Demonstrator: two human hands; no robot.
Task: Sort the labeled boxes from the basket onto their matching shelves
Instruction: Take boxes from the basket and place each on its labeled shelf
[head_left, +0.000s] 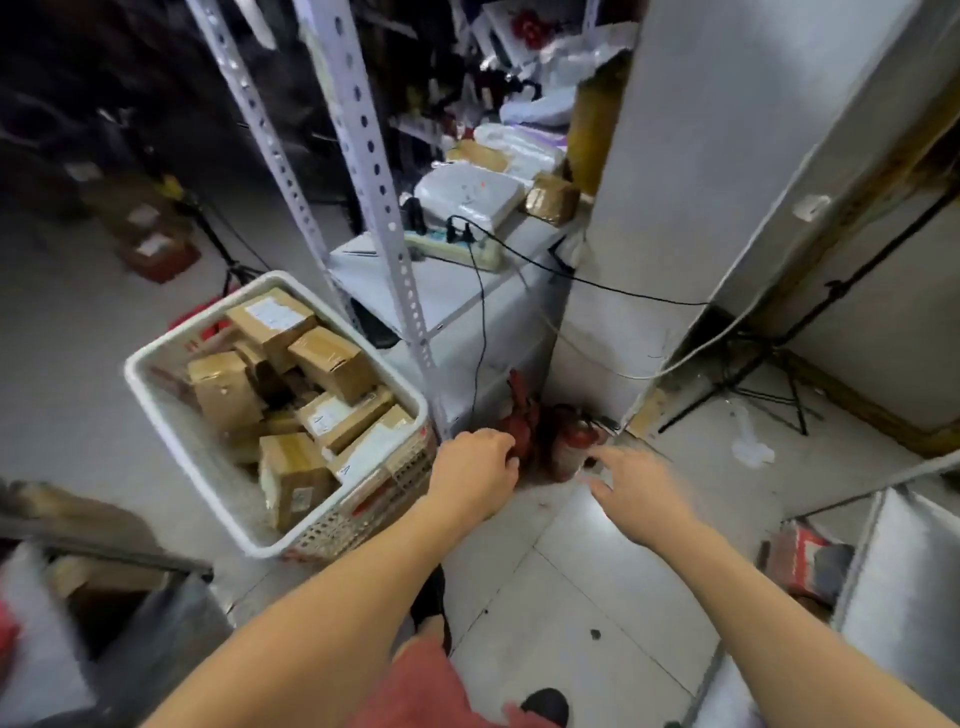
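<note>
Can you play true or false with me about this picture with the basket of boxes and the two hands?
1. The white basket has brown cardboard boxes inside it. True.
2. The left hand is holding a box. False: it holds nothing, its fingers loosely curled beside the basket's corner.
3. The right hand has its fingers spread and holds nothing. True.
4. The basket is sitting up on a shelf. False: it stands on the floor, next to the metal shelf post.
5. A power strip with black plugs lies on the low white surface behind the basket. True.
6. The red fire extinguishers are inside the basket. False: they stand on the floor in the corner, past the hands.
</note>
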